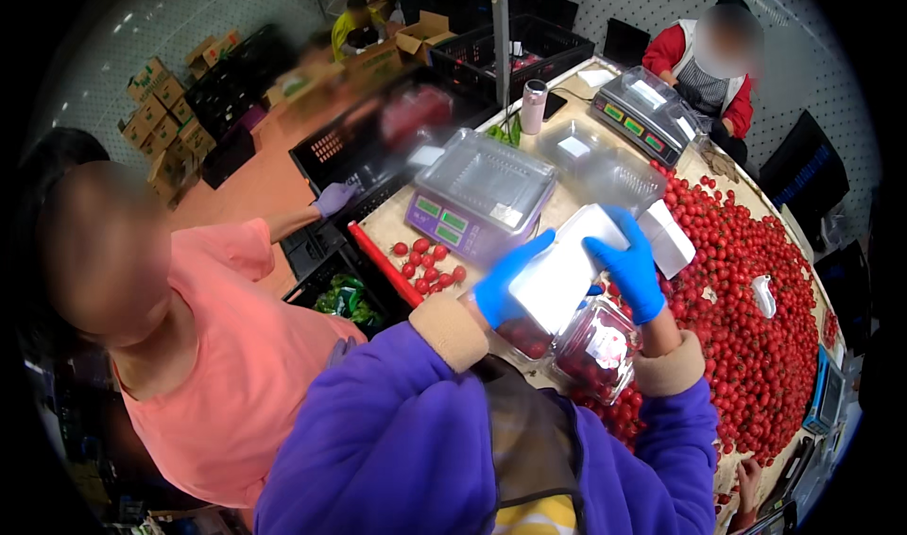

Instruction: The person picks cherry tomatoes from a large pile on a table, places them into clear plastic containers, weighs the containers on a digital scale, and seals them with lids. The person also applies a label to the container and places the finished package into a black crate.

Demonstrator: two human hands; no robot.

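Both my hands wear blue gloves and hold white stacked sheets or labels over the table. My left hand grips their left side; my right hand has its fingers on the upper right part. Below them lie clear plastic boxes of cherry tomatoes, one bearing a printed label. A purple digital scale with a clear plastic container on top stands beyond my left hand. Several loose tomatoes lie before the scale. Right of my right hand is another white stack.
A large heap of cherry tomatoes covers the right of the table. A person in a pink shirt stands close at left, a gloved hand at a black crate. Another person sits beyond a second scale. A pink bottle stands behind.
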